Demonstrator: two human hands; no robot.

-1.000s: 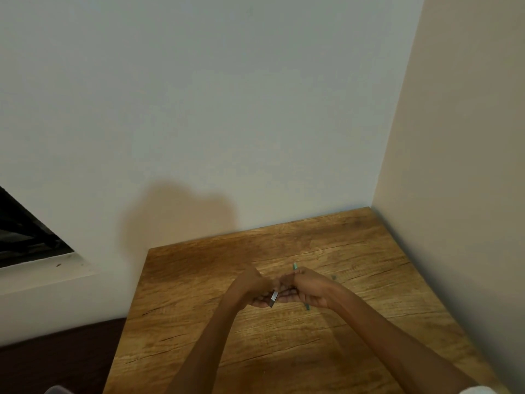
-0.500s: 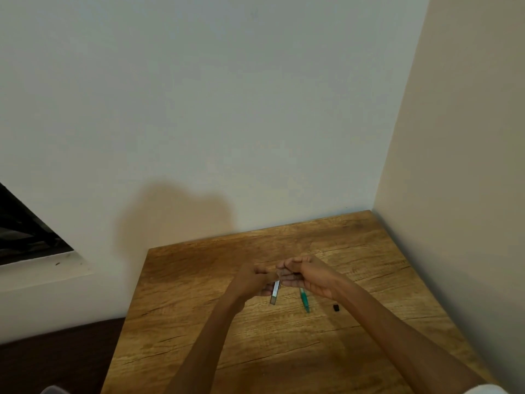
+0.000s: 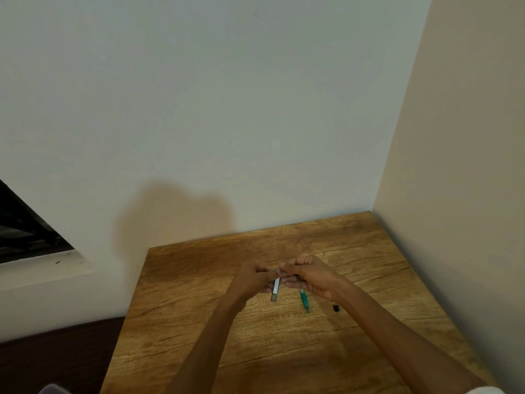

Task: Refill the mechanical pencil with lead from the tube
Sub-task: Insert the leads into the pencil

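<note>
1. Count: two bare hands, one lead tube, one mechanical pencil, one small black piece, one tabletop.
2. Lead tube [image 3: 275, 289]: slim, flat, pale grey-clear stick with a darker lower end, hanging nearly upright above the tabletop centre. The left hand [image 3: 252, 280] has its grip curled round the tube's upper part.
3. Right hand [image 3: 308, 275]: fingers curled, fingertips meeting the tube's top end, just at 3 o'clock of the left hand; whether its grip pinches the tube or something too small to see, cannot tell.
4. Mechanical pencil [image 3: 304, 300]: thin, green-teal barrel, its lower end pointing toward 5 o'clock, its upper end hidden under the right hand.
5. Small black piece [image 3: 336, 308]: squarish, lying on the tabletop at 3 o'clock of the pencil, apart from it.
6. Tabletop [image 3: 199, 322]: brown wood grain with dark cracks, set in a corner of plain pale walls.
</note>
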